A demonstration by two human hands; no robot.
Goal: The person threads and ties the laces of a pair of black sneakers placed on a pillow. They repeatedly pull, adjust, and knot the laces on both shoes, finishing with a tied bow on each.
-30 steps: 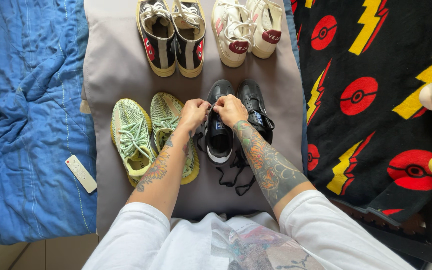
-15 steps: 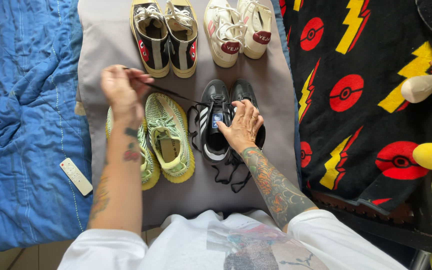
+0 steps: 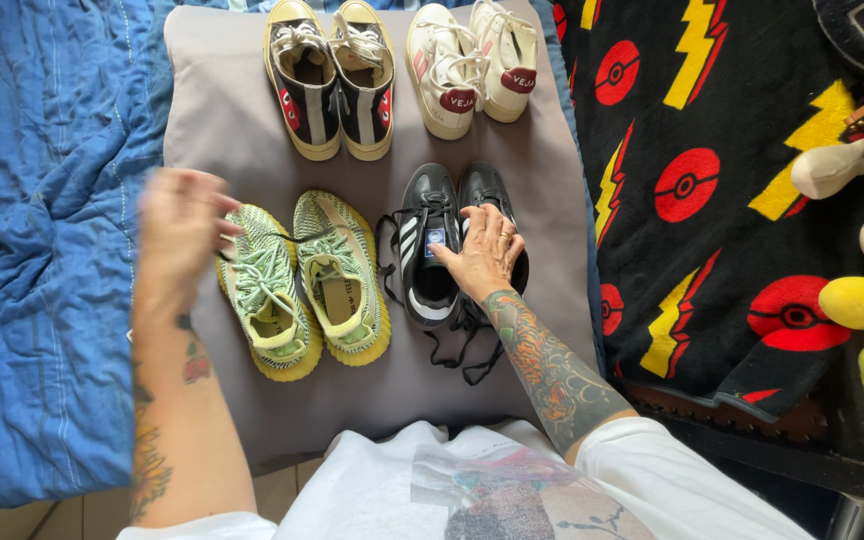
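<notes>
The black sneakers (image 3: 449, 245) sit as a pair on the grey cushion (image 3: 212, 90), in the near row to the right, and I see my right hand (image 3: 487, 255) lying flat across them, fingers spread and resting on the tongues rather than clamped on anything. Half a second ago my left hand (image 3: 180, 235) was raised high with a black lace (image 3: 297, 238) pulled taut from the shoe; now it has dropped lower and blurs over the green knit sneakers (image 3: 302, 285), and a thin dark strand runs from it across them toward the black pair. The blur hides its fingers, so I cannot tell whether they pinch the lace. More loose lace trails off the front of the black pair. I judge the lacing is mid-pull. Behind stand black high-tops (image 3: 332, 80) and white sneakers (image 3: 472, 65); a blue blanket (image 3: 42, 250) lies left.
</notes>
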